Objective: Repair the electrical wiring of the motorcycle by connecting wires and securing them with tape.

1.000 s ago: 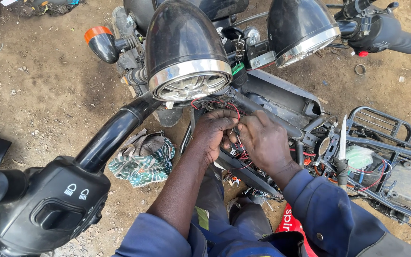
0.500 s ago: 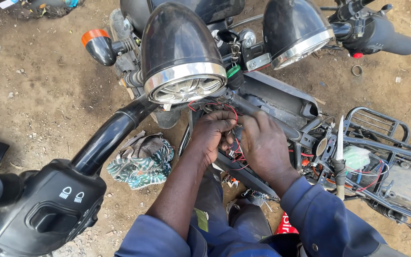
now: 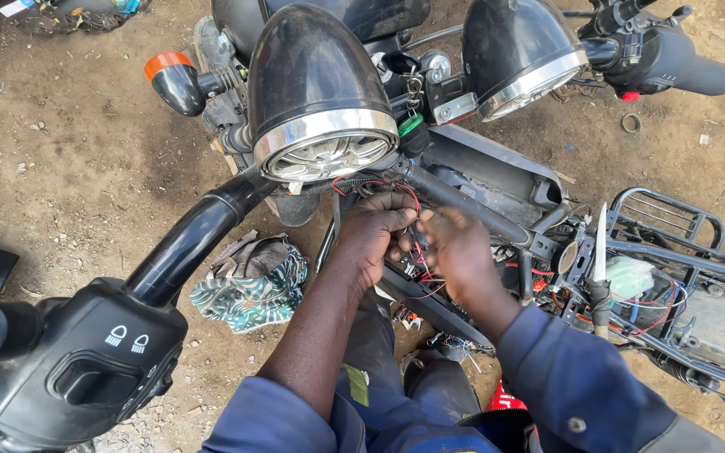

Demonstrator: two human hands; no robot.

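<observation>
A bundle of red wires is pinched by the curled fingers of the left hand just below the chrome-rimmed headlamp — against the motorcycle frame. The right hand is closed on the same wires, touching the left.

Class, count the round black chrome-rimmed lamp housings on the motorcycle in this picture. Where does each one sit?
2. One lamp housing sits at top centre, just above the left hand. The other lamp housing is at upper right, near the right handlebar grip. Others may be hidden.
</observation>
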